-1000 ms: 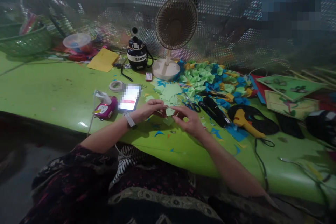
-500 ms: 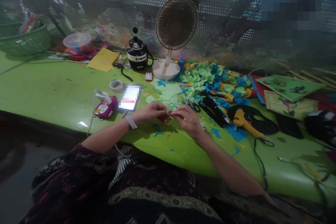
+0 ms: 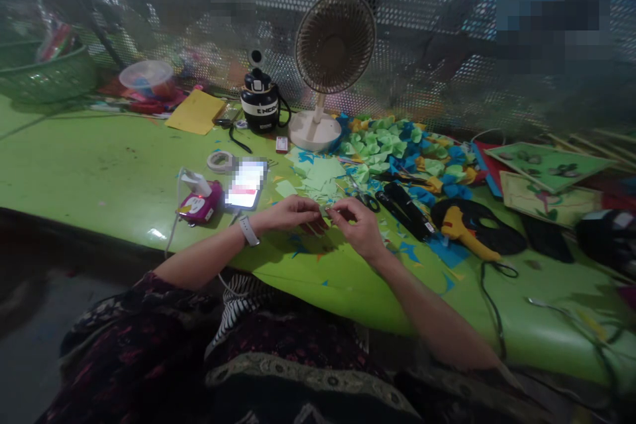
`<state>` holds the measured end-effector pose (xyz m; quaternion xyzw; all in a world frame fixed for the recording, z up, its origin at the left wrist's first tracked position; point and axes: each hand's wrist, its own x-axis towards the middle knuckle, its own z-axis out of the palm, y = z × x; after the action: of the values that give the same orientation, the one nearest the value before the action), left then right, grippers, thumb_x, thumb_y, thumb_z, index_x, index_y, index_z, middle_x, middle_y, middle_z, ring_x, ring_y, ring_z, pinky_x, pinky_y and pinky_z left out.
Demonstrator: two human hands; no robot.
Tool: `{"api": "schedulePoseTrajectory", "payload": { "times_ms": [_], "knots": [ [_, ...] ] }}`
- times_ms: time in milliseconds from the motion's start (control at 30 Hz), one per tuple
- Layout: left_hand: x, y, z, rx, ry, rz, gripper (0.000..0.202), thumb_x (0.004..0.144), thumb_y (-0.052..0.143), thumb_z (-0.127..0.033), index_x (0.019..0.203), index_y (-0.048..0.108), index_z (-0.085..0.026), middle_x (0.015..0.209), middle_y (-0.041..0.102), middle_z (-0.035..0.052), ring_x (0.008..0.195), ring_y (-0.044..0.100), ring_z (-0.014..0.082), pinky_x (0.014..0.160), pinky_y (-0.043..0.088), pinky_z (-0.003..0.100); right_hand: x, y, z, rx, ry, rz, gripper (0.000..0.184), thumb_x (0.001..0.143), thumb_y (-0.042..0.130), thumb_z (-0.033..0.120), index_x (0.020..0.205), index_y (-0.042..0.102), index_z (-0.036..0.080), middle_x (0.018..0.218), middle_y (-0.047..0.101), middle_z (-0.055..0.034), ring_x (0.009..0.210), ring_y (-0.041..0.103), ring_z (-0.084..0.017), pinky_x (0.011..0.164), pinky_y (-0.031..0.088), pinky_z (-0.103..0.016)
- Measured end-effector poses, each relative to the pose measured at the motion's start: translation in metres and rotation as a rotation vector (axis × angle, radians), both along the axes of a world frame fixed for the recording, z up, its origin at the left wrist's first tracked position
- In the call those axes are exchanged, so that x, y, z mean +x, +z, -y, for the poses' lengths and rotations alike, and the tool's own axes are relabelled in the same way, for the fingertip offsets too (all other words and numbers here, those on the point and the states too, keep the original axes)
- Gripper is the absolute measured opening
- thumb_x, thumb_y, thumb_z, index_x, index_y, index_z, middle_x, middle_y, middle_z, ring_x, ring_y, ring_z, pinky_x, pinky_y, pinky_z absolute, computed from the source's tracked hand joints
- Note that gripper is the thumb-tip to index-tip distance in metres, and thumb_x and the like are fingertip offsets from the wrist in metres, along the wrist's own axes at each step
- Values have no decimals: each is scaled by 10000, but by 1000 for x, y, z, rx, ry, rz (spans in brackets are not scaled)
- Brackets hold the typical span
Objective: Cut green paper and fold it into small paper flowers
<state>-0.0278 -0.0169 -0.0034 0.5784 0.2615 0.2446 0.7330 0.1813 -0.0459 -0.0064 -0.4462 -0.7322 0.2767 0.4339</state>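
My left hand (image 3: 297, 213), with a pale watch on its wrist, is closed in a pinch above the front of the green table (image 3: 163, 159). What its fingers hold is too small to make out. Just to its right, my right hand (image 3: 356, 224) also pinches, thumb against forefinger, on something too tiny to name. A narrow gap separates the two sets of fingertips. Behind them lie flat pale green paper pieces (image 3: 320, 173) and dark scissors (image 3: 368, 199). Blue and orange paper scraps (image 3: 297, 245) are scattered beneath the hands.
A lit phone (image 3: 246, 184), tape roll (image 3: 220, 161) and purple power adapter (image 3: 201, 202) lie left. A fan (image 3: 334, 43) and bottle (image 3: 260, 106) stand behind. Folded paper pieces (image 3: 387, 146) are heaped at back right. A yellow glue gun (image 3: 464, 232) and its cord lie right.
The fingertips, which met a moment ago, have drawn slightly apart. My right hand's fingers are more curled, and the left has shifted a little downward.
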Motion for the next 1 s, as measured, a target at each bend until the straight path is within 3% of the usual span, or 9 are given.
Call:
{"api": "schedulePoseTrajectory", "payload": {
  "times_ms": [767,867,1000],
  "knots": [
    [1,-4,0,0,-2,-21,245,889,697,-356,932,697,-115,903,771,113,841,750,171,798,600,298,0,2,1,42,45,52,234,907,605,420,793,631,218,818,635,-53,700,569,-174,631,463,-313],
    [1,-4,-1,-10,-6,-2,275,869,716,-378,930,701,-110,907,772,116,848,751,178,803,601,301,1,2,0,-32,19,24,286,879,629,490,797,611,216,776,621,-38,657,553,-163,622,452,-307],
    [1,-1,0,-47,-6,33,322,834,750,-397,918,701,-90,897,774,130,813,753,183,792,602,301,2,4,-1,-263,-18,-66,449,830,606,661,777,530,222,639,552,18,572,524,-142,566,415,-282]
  ]
}}
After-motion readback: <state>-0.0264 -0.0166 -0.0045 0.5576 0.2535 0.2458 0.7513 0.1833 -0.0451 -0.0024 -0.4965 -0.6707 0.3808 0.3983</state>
